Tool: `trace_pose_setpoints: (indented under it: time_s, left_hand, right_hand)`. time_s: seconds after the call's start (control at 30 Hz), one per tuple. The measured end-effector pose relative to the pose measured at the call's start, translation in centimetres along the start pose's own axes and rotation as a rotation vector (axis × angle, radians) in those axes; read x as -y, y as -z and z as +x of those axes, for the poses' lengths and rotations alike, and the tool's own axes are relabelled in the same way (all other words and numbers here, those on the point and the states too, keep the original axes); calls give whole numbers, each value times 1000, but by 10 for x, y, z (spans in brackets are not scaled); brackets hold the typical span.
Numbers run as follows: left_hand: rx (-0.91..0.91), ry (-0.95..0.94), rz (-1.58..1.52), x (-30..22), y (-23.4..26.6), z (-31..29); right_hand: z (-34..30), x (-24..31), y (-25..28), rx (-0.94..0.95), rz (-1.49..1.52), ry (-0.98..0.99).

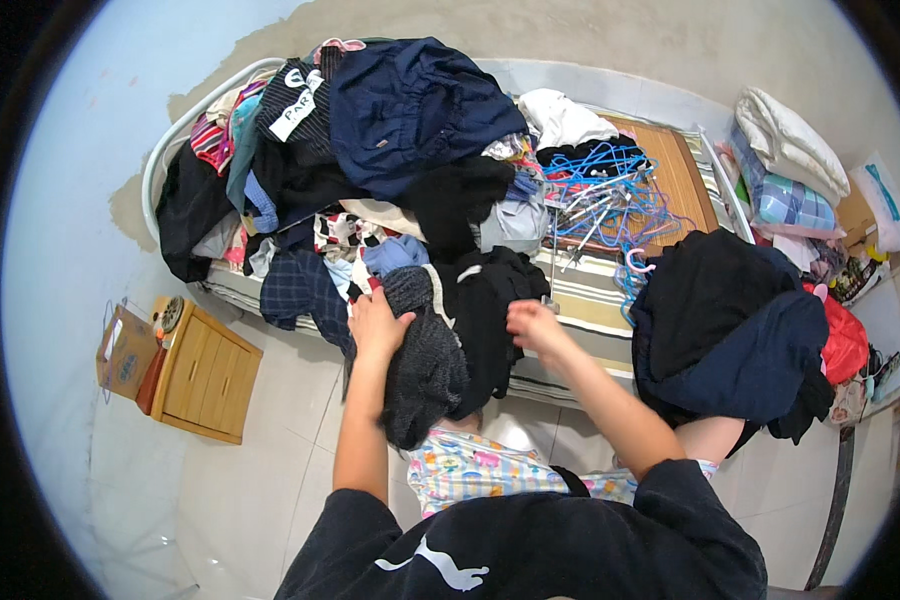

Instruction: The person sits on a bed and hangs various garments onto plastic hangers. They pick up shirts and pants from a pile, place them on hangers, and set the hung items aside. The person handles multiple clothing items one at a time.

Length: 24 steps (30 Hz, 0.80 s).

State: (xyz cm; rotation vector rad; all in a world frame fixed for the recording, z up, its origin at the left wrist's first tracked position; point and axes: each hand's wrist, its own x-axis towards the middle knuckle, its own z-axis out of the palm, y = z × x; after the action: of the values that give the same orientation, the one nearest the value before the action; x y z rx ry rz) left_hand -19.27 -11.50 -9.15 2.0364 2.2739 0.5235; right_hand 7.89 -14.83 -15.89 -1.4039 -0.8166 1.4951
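Over the front edge of the bed hangs a dark grey knitted garment. My left hand lies at its upper left edge, thumb and fingers apart, touching the clothes there. A black garment drapes just to the right of the grey one. Beside its right edge is my right hand, slightly blurred, with curled fingers; anything within them is hidden. A dark checked garment hangs to the left of my left hand.
A large clothes pile with a navy garment covers the bed's left half. Blue hangers lie tangled on a brown mat. Dark clothes are heaped at right, near folded bedding. A wooden cabinet stands at left.
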Motion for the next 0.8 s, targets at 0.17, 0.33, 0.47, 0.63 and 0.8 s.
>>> trace_pose_setpoints:
  time_s: [0.17,0.33,0.47,0.63,0.8]
  left_hand:
    - [-129,-458,-545,-33,-24,-40]
    - [-5,-372,-542,-37,-67,-36]
    - [169,-109,-425,-40,-69,-28]
    - [87,-189,-250,-73,-49,-31]
    - [2,-397,-444,-105,-59,-13]
  right_hand:
    - [-9,-86,-17,-58,-223,235]
    - [-28,-71,-34,-117,-485,472]
    - [-52,-18,-11,30,3,524]
    - [-33,-44,51,-153,158,295]
    - [-12,-65,99,-230,-117,231]
